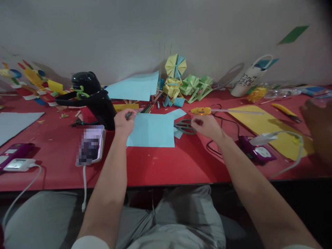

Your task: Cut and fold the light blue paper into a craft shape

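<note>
A light blue sheet of paper (153, 130) lies flat on the red tabletop (155, 166). At its upper left corner is my left hand (125, 121), its fingers closed round a small dark object that I cannot make out. My right hand (206, 125) is right of the sheet, curled beside the grey handles of scissors (186, 126); whether it touches them is unclear. A yellow glue gun (201, 110) with a clear stick lies just beyond my right hand. Small blue paper pieces (176, 113) lie at the sheet's right side.
Folded paper shapes (175, 65) stand by the wall. A black bottle (100, 103) and a phone (90, 145) are at left. Purple power socket (259, 152), yellow paper (269, 128), cutter (285, 111) and white bottle (246, 79) are at right, with another person's hand (317, 117).
</note>
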### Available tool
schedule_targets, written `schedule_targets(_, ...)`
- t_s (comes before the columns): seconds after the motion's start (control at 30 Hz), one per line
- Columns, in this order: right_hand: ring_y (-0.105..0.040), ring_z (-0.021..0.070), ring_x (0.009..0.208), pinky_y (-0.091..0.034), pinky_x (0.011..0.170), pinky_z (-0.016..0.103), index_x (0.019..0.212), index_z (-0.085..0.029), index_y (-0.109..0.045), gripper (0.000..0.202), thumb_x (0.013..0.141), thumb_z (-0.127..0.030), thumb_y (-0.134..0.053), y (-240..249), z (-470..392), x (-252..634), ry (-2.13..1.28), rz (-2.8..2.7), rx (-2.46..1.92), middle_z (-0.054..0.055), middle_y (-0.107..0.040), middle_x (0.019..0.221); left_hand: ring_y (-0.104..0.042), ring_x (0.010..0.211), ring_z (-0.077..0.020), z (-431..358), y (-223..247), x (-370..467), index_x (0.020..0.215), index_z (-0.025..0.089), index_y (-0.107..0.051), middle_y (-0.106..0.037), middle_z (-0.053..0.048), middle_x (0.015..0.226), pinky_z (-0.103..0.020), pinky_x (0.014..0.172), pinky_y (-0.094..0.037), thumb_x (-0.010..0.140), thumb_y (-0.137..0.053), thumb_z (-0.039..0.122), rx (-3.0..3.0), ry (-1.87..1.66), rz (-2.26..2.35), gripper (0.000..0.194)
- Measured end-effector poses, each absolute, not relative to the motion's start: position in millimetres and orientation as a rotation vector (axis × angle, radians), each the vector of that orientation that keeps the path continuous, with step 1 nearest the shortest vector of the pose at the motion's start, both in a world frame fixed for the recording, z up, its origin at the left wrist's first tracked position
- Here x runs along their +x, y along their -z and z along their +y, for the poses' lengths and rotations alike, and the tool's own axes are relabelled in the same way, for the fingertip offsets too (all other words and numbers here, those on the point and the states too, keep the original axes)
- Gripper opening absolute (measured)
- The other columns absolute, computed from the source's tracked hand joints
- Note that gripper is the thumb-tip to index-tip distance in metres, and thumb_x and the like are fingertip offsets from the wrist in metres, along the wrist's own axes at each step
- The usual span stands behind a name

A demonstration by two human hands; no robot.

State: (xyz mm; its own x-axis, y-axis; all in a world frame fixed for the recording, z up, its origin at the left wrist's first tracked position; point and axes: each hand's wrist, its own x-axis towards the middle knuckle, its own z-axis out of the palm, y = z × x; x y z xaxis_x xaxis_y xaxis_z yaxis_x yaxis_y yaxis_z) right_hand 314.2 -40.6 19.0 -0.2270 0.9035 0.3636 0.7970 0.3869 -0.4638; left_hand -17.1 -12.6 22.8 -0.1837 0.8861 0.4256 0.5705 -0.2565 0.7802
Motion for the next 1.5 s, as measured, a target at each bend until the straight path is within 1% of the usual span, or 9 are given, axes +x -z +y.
schedule_targets(0.07, -0.058, 0.0167, 0.063, -0.044, 0.061, 0.031, 0.077, -0.019, -0.067, 0.017, 0.083, -0.025, -0.052, -24.6, -39.9, 309.4, -0.248, -2.000, -1.363, 0.006, -0.068, 0.074, -0.058, 0.073, -0.0173, -11.9, -21.7, -16.4, 0.073, 0.022, -0.065, -0.068, -0.001, 0.078, -0.029, 0.068, -0.044, 0.074, -0.060, 0.020, 1.767, -1.402, 1.645, 0.005)
schedule_targets(0.17, -0.064, 0.0217, 0.089, -0.050, 0.074, 0.035, 0.110, -0.020, -0.066, 0.032, 0.085, -0.039, -0.058, -27.8, -32.5, 285.6, -0.282, -2.025, -1.204, 0.011, -0.068, 0.110, -0.059, 0.074, -0.0169, -11.4, -18.1, -13.7, 0.077, 0.022, -0.064, -0.069, -0.001, 0.082, -0.030, 0.072, -0.046, 0.076, -0.059, 0.022, 1.806, -1.391, 1.619, 0.005)
schedule_targets(0.23, -0.063, 0.0229, 0.094, -0.051, 0.076, 0.036, 0.116, -0.020, -0.064, 0.038, 0.085, -0.042, -0.058, -24.8, -25.0, 269.2, -0.344, -2.052, -1.175, 0.012, -0.066, 0.115, -0.061, 0.078, -0.0176, -12.0, -16.4, -12.1, 0.078, 0.021, -0.063, -0.070, -0.002, 0.087, -0.032, 0.078, -0.046, 0.077, -0.057, 0.021, 1.840, -1.385, 1.616, 0.005)
schedule_targets(0.3, -0.064, 0.0213, 0.089, -0.050, 0.077, 0.035, 0.109, -0.020, -0.066, 0.029, 0.087, -0.036, -0.057, -20.0, -19.0, 257.4, -0.424, -2.062, -1.194, 0.009, -0.070, 0.106, -0.062, 0.087, -0.0194, -13.4, -16.0, -10.3, 0.078, 0.020, -0.062, -0.070, -0.003, 0.092, -0.034, 0.085, -0.046, 0.078, -0.057, 0.020, 1.895, -1.366, 1.609, 0.006)
schedule_targets(0.4, -0.063, 0.0200, 0.081, -0.047, 0.076, 0.033, 0.088, -0.019, -0.067, 0.019, 0.090, -0.025, -0.049, -15.3, -17.8, 247.8, -0.371, -2.099, -1.180, 0.006, -0.071, 0.088, -0.060, 0.102, -0.0222, -17.1, -17.3, -4.9, 0.082, 0.021, -0.064, -0.068, -0.006, 0.102, -0.036, 0.092, -0.044, 0.078, -0.057, 0.019, 2.053, -1.326, 1.614, 0.009)
schedule_targets(0.53, -0.061, 0.0202, 0.085, -0.046, 0.078, 0.031, 0.088, -0.018, -0.064, 0.022, 0.092, -0.022, -0.043, -15.8, -26.9, 239.4, -0.263, -2.171, -1.098, 0.008, -0.069, 0.091, -0.057, 0.109, -0.0242, -24.6, -21.5, 10.8, 0.082, 0.022, -0.068, -0.069, -0.007, 0.101, -0.039, 0.101, -0.038, 0.079, -0.058, 0.021, 2.277, -1.236, 1.538, 0.010)
schedule_targets(0.67, -0.059, 0.0223, 0.093, -0.045, 0.081, 0.033, 0.095, -0.019, -0.063, 0.025, 0.095, -0.023, -0.038, -18.7, -36.0, 230.6, -0.146, -2.255, -1.130, 0.010, -0.067, 0.095, -0.056, 0.108, -0.0245, -33.4, -25.7, 29.4, 0.082, 0.025, -0.071, -0.071, -0.003, 0.102, -0.042, 0.102, -0.033, 0.081, -0.059, 0.025, 2.450, -1.133, 1.449, 0.013)
schedule_targets(1.03, -0.058, 0.0243, 0.092, -0.044, 0.081, 0.035, 0.097, -0.018, -0.066, 0.028, 0.095, -0.021, -0.039, -21.3, -42.1, 228.9, -0.001, -2.310, -1.101, 0.011, -0.068, 0.094, -0.058, 0.095, -0.0240, -30.5, -23.0, 30.8, 0.071, 0.025, -0.069, -0.072, -0.002, 0.084, -0.042, 0.100, -0.036, 0.074, -0.061, 0.021, 2.414, -1.066, 1.467, 0.010)
schedule_targets(1.5, -0.059, 0.0239, 0.089, -0.046, 0.083, 0.038, 0.088, -0.021, -0.065, 0.026, 0.093, -0.021, -0.040, -20.5, -33.5, 264.1, -0.052, -2.065, -1.089, 0.009, -0.067, 0.090, -0.060, 0.083, -0.0239, -18.7, -13.2, 7.1, 0.066, 0.023, -0.068, -0.071, -0.004, 0.080, -0.038, 0.082, -0.044, 0.067, -0.063, 0.025, 2.216, -0.840, 1.606, 0.006)
